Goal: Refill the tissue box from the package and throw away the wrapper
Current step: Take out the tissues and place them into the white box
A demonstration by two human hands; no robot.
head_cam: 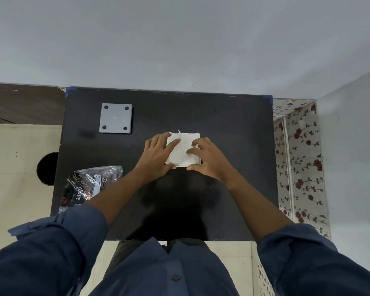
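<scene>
A white stack of tissues (183, 151) sits in the middle of the black table (233, 135), with a thin edge of the box under it showing at its right side. My left hand (157, 155) presses on the stack's left side, fingers spread over its top and thumb at its near edge. My right hand (208, 158) holds the right side the same way. A grey square lid with four dark dots (115, 121) lies at the back left. The crumpled clear and black wrapper (90, 184) lies at the table's front left edge.
A round black bin (48, 168) stands on the floor left of the table. A flowered cloth (299, 159) hangs along the table's right side, next to a wall. Another wall runs behind the table.
</scene>
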